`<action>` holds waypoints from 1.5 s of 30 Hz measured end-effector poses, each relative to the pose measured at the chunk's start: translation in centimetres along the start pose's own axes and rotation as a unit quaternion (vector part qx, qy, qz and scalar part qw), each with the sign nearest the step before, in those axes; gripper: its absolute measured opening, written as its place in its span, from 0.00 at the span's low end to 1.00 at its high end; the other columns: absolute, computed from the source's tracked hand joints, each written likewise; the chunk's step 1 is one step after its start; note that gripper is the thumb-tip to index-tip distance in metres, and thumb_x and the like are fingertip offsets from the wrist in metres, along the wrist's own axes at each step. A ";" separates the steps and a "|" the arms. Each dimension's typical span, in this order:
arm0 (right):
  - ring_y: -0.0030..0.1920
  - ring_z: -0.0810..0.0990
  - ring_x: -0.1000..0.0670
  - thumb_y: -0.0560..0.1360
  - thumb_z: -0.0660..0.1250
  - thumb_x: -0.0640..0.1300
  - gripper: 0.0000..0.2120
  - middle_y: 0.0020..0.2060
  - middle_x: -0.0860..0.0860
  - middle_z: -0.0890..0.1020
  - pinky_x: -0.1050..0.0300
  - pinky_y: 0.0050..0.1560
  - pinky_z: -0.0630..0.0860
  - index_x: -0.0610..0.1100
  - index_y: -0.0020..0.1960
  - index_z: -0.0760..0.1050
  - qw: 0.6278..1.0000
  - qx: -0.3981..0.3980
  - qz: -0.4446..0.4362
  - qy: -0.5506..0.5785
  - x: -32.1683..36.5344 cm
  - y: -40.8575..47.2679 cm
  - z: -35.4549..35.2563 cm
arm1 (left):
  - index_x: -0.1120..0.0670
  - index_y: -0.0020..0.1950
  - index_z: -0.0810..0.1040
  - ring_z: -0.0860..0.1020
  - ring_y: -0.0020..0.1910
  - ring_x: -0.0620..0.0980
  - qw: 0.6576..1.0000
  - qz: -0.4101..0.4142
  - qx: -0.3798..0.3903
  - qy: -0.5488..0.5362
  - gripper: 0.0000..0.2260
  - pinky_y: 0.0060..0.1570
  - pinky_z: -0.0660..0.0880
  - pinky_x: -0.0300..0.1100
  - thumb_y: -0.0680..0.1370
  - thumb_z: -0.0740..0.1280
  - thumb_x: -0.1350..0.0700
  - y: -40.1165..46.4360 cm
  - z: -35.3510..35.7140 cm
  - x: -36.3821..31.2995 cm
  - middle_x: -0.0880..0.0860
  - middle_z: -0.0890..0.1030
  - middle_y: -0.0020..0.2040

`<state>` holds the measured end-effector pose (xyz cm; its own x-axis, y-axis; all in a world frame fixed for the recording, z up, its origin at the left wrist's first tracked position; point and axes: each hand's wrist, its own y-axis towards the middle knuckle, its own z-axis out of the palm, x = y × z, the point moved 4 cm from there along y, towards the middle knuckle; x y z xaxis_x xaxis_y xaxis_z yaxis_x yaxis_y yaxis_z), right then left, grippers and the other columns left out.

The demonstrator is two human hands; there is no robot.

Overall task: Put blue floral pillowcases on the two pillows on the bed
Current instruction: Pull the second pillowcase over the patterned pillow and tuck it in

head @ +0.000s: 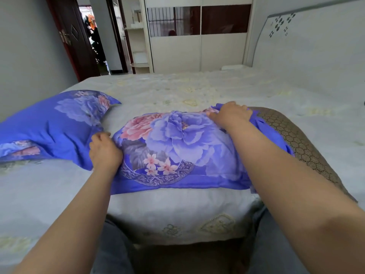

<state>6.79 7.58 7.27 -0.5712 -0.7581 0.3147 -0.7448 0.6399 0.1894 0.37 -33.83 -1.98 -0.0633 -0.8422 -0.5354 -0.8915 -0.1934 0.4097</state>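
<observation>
- Two pillows on the bed (197, 91): covered pillow (49, 125) at frame left, second pillow (300, 143) at centre-right, its brown end sticking out.
- Blue floral pillowcase (177, 147) covers most of the second pillow.
- Left hand (104, 151) grips the pillowcase's left end, fingers curled.
- Right hand (231, 114) pinches bunched pillowcase fabric at its upper right edge.
- Wardrobe (197, 36) at frame top.

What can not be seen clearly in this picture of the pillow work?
Head view only:
- Left hand fingertips: tucked under the pillowcase edge.
- Brown pillow: near part covered by the right forearm.
- Pillowcase opening: hidden under the right hand.
- Finished pillow: cut off by the left edge.
- Doorway contents: too small.
</observation>
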 end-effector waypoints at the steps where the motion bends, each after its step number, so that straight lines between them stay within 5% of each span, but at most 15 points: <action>1: 0.73 0.72 0.37 0.72 0.60 0.78 0.49 0.72 0.40 0.75 0.40 0.72 0.65 0.38 0.74 0.69 1.000 -0.001 -0.005 -0.021 0.3 0.3 0.8 | 0.63 0.69 0.75 0.73 0.62 0.72 0.998 0.049 -0.021 -0.025 0.19 0.60 0.72 0.66 0.78 0.65 0.58 0.4 -0.2 -1.3 0.68 0.74 0.66; 4: 0.67 0.78 0.40 0.70 0.62 0.79 0.43 0.68 0.45 0.80 0.42 0.68 0.68 0.47 0.71 0.76 0.992 0.077 -0.075 -0.060 1.4 1.6 2.1 | 0.58 0.61 0.81 0.78 0.56 0.69 0.988 0.141 0.025 -0.055 0.14 0.55 0.75 0.60 0.78 0.63 0.57 1.6 0.2 -7.0 0.65 0.81 0.58; 7: 0.60 0.81 0.40 0.69 0.70 0.75 0.42 0.66 0.42 0.81 0.46 0.59 0.74 0.43 0.67 0.77 0.971 0.162 -0.162 -0.069 0.4 4.3 1.4 | 0.53 0.62 0.80 0.77 0.63 0.65 0.976 0.188 0.112 -0.012 0.17 0.62 0.73 0.60 0.80 0.61 0.46 1.6 2.6 -11.9 0.62 0.81 0.64; 9: 0.64 0.79 0.38 0.71 0.69 0.72 0.34 0.64 0.41 0.81 0.40 0.63 0.71 0.46 0.64 0.79 0.983 0.073 -0.151 -0.070 -3.1 6.3 -0.1 | 0.50 0.74 0.73 0.66 0.76 0.64 0.973 0.152 0.172 0.033 0.27 0.72 0.59 0.71 0.82 0.55 0.36 1.6 3.8 -13.4 0.59 0.71 0.77; 11: 0.64 0.78 0.35 0.74 0.67 0.69 0.28 0.58 0.37 0.80 0.39 0.63 0.72 0.46 0.58 0.81 0.991 0.002 -0.130 -0.014 -8.0 7.3 0.1 | 0.50 0.83 0.60 0.53 0.82 0.66 0.965 0.088 0.235 0.070 0.40 0.71 0.47 0.80 0.79 0.49 0.26 1.9 4.3 -14.6 0.56 0.57 0.84; 15: 0.50 0.82 0.37 0.77 0.68 0.61 0.21 0.46 0.38 0.84 0.47 0.51 0.76 0.41 0.49 0.81 0.977 0.000 -0.021 0.213 -13.4 5.9 4.1 | 0.54 0.86 0.50 0.46 0.83 0.68 0.948 0.060 0.285 0.128 0.52 0.70 0.44 0.82 0.74 0.47 0.19 2.6 3.9 -17.2 0.57 0.49 0.86; 20: 0.50 0.84 0.39 0.71 0.74 0.57 0.20 0.47 0.40 0.84 0.48 0.50 0.75 0.39 0.50 0.81 0.923 -0.037 0.095 0.370 -15.0 4.0 6.1 | 0.55 0.82 0.62 0.57 0.81 0.62 0.951 0.113 0.221 0.185 0.42 0.74 0.54 0.70 0.79 0.52 0.26 5.3 5.3 -20.3 0.55 0.61 0.83; 24: 0.46 0.85 0.42 0.70 0.76 0.53 0.17 0.45 0.43 0.86 0.50 0.47 0.76 0.42 0.51 0.83 0.925 0.071 0.041 0.371 -14.9 1.4 4.9 | 0.54 0.73 0.73 0.68 0.74 0.60 0.958 0.148 0.189 0.157 0.31 0.69 0.66 0.57 0.81 0.57 0.32 7.1 7.4 -21.8 0.56 0.74 0.73; 28: 0.48 0.81 0.41 0.73 0.74 0.56 0.19 0.49 0.43 0.83 0.49 0.46 0.74 0.45 0.55 0.75 0.979 0.081 -0.097 0.160 -13.2 -0.4 1.5 | 0.54 0.67 0.79 0.76 0.68 0.62 0.948 0.146 0.247 0.138 0.26 0.65 0.74 0.54 0.81 0.63 0.35 6.6 10.0 -21.4 0.59 0.80 0.69; 33: 0.54 0.83 0.42 0.68 0.68 0.79 0.37 0.56 0.47 0.84 0.50 0.52 0.76 0.50 0.61 0.79 0.965 0.169 -0.179 -0.095 -8.3 0.8 -3.7 | 0.56 0.58 0.84 0.81 0.60 0.61 0.963 0.160 0.200 0.088 0.18 0.57 0.78 0.49 0.81 0.66 0.43 6.2 8.9 -22.5 0.59 0.84 0.61; 35: 0.62 0.81 0.40 0.65 0.67 0.82 0.48 0.65 0.43 0.81 0.46 0.60 0.76 0.47 0.69 0.76 0.975 0.114 -0.166 -0.099 -4.8 2.5 -6.1 | 0.56 0.55 0.84 0.82 0.58 0.61 0.960 0.184 0.194 0.082 0.16 0.56 0.78 0.49 0.82 0.65 0.45 5.4 8.2 -23.1 0.60 0.84 0.59; 38: 0.71 0.76 0.39 0.70 0.62 0.82 0.47 0.74 0.41 0.75 0.42 0.70 0.71 0.48 0.75 0.72 0.970 0.031 -0.242 -0.006 1.5 4.9 -5.5 | 0.56 0.52 0.84 0.81 0.56 0.62 0.956 0.204 0.196 0.072 0.15 0.55 0.78 0.49 0.80 0.64 0.47 5.1 6.3 -23.4 0.60 0.84 0.57; 42: 0.51 0.84 0.45 0.73 0.55 0.82 0.40 0.53 0.47 0.87 0.53 0.54 0.76 0.48 0.53 0.84 0.932 0.252 -0.260 0.007 3.0 4.0 1.4 | 0.56 0.47 0.85 0.81 0.53 0.61 0.958 0.162 0.236 0.035 0.17 0.51 0.77 0.47 0.78 0.65 0.44 7.1 4.8 -22.0 0.59 0.84 0.53; 45: 0.42 0.82 0.45 0.77 0.61 0.75 0.32 0.40 0.48 0.85 0.53 0.47 0.74 0.47 0.43 0.82 0.926 0.221 -0.302 0.058 2.9 2.1 2.5 | 0.57 0.54 0.85 0.81 0.56 0.62 0.972 0.124 0.200 0.024 0.16 0.56 0.78 0.49 0.79 0.62 0.48 8.7 5.3 -20.7 0.60 0.84 0.58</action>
<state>2.69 6.41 6.22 0.0172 -0.9254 0.3787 -0.9992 -0.0295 -0.0268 -8.47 -15.44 8.80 -0.2858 -0.8626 -0.4174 -0.9552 0.2215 0.1964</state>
